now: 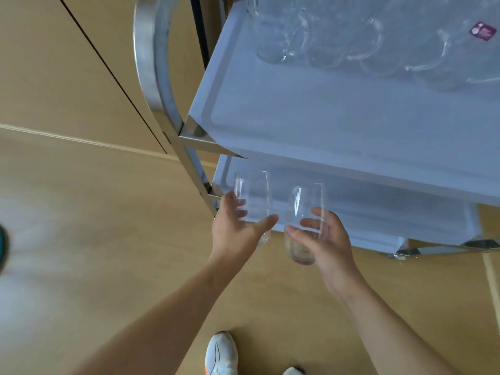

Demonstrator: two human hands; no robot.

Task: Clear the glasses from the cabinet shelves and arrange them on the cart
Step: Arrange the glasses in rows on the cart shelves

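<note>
My left hand (232, 226) grips one glass (253, 196), right hand (322, 239) another glass (305, 212), before the cart's lower shelf (378, 212); blurred glasses (324, 36) crowd the top shelf (324, 117).

Floor (94, 253) is laid in light wood-tone boards, with soft daylight glare seen at left. Tan flat cabinet panels (67, 63) are seen upper left, split by a dark diagonal seam. A dark teal object (3, 244) is cut off at the left edge, too blurred to identify.
</note>
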